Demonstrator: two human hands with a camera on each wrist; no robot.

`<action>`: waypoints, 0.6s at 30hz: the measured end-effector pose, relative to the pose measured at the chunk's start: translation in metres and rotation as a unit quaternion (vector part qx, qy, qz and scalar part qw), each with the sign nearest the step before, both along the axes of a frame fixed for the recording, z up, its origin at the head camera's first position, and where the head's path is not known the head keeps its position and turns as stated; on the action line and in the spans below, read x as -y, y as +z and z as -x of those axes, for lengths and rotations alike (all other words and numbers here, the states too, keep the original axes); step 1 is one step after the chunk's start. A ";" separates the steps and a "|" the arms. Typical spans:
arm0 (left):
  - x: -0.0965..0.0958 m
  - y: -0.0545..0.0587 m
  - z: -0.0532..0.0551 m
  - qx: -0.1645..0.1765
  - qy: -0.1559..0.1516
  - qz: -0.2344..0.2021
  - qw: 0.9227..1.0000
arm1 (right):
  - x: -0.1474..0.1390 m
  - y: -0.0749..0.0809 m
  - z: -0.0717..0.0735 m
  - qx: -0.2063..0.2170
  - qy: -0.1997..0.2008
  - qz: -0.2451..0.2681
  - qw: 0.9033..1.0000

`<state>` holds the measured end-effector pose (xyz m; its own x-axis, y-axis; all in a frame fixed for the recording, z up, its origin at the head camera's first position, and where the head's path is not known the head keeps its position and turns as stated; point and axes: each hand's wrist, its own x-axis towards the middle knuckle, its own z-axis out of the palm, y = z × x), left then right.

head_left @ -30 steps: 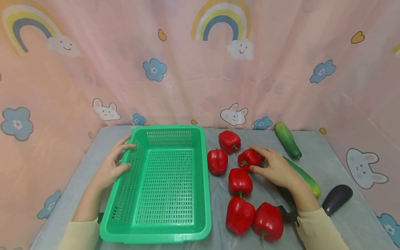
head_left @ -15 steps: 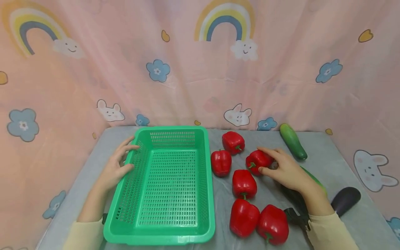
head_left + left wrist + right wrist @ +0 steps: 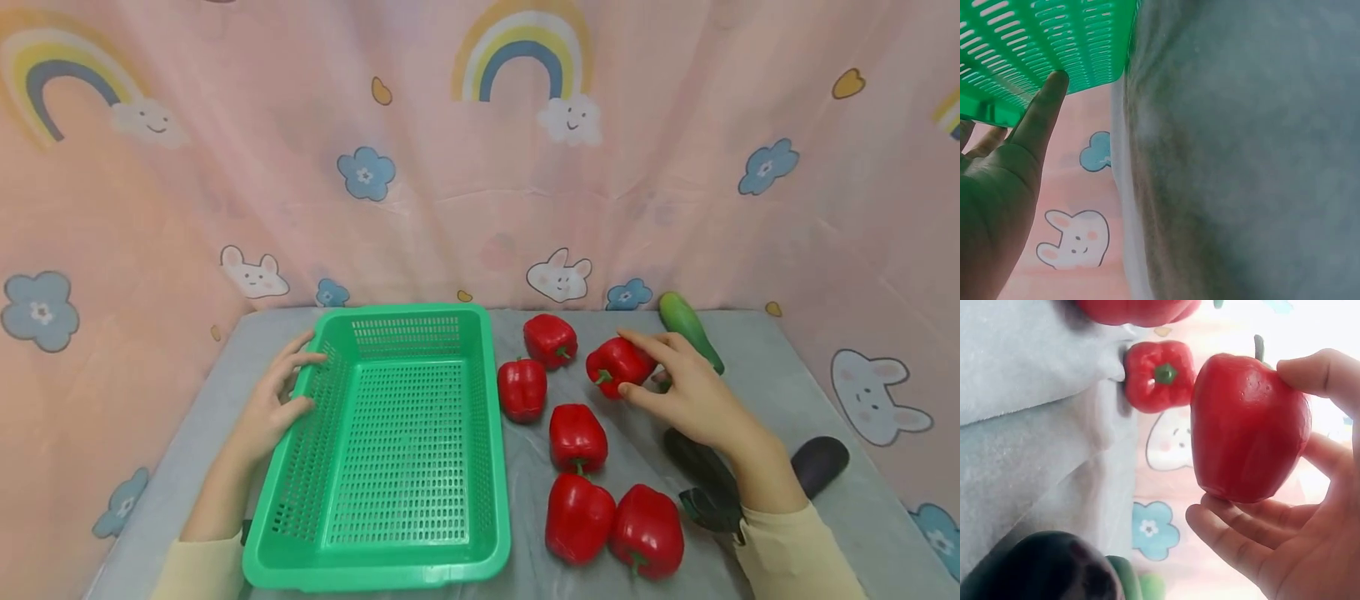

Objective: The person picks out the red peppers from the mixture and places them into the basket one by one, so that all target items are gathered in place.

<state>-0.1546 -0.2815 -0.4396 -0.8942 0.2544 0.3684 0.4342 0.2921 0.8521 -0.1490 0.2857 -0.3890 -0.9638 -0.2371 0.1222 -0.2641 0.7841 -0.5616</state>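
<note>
My right hand (image 3: 693, 400) grips a red bell pepper (image 3: 1250, 428) between thumb and fingers. In the right wrist view the pepper hangs clear of the table, its green stem at the top. My left hand (image 3: 272, 400) holds the left rim of the green plastic basket (image 3: 495, 467), fingertips over the edge. In the left wrist view one finger (image 3: 1047, 109) lies along the basket's slotted wall. Several other red bell peppers lie right of the basket, one at the back (image 3: 551, 340) and one near the front (image 3: 647, 532).
At the right lie a green cucumber-like vegetable (image 3: 686, 325) and dark eggplants, one by my right forearm (image 3: 701, 467) and one farther right (image 3: 821, 464). A pink patterned curtain (image 3: 450, 225) rises behind the grey-covered table (image 3: 757, 358).
My right hand has lifted the bell pepper off the table, moving it slightly right and away from the other peppers. The left hand stays on the basket rim.
</note>
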 end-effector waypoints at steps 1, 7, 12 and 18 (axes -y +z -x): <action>0.000 0.000 0.000 -0.002 0.000 -0.001 1.000 | 0.001 0.001 0.000 -0.005 0.002 0.000 1.000; -0.001 -0.003 0.000 -0.001 -0.002 -0.008 1.000 | 0.004 0.010 0.002 -0.035 0.016 -0.004 0.999; -0.001 -0.004 -0.001 0.006 0.003 -0.011 1.000 | 0.014 0.023 0.006 -0.065 0.038 -0.007 0.997; 0.000 -0.006 0.002 0.016 0.008 -0.007 1.000 | 0.029 0.037 0.015 -0.096 0.059 -0.019 0.993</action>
<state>-0.1563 -0.2814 -0.4454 -0.9094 0.2354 0.3428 0.4021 0.2867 0.8696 -0.1645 0.2567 -0.3524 -0.8887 -0.3551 0.2900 -0.4550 0.7608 -0.4627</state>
